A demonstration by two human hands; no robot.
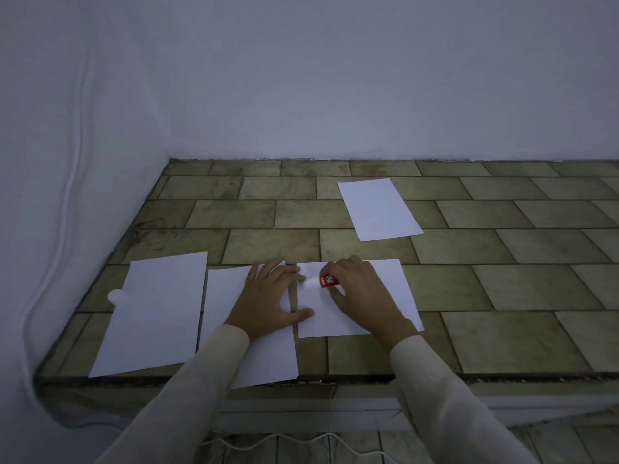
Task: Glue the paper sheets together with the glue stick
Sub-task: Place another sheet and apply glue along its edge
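tiled ledge (502,289), four paper sheets (380,209), cap (115,295)

Around the far sheet (380,209) you had bare tiled counter (502,249) on every side. Nearer you from it, three sheets lay side by side, and a white cap (116,296) sat on the leftmost sheet (157,313).

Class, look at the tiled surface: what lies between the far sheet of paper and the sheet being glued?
Only bare tile. In the head view, nothing rests between the far sheet and the sheet being glued, where the right hand holds the glue stick.
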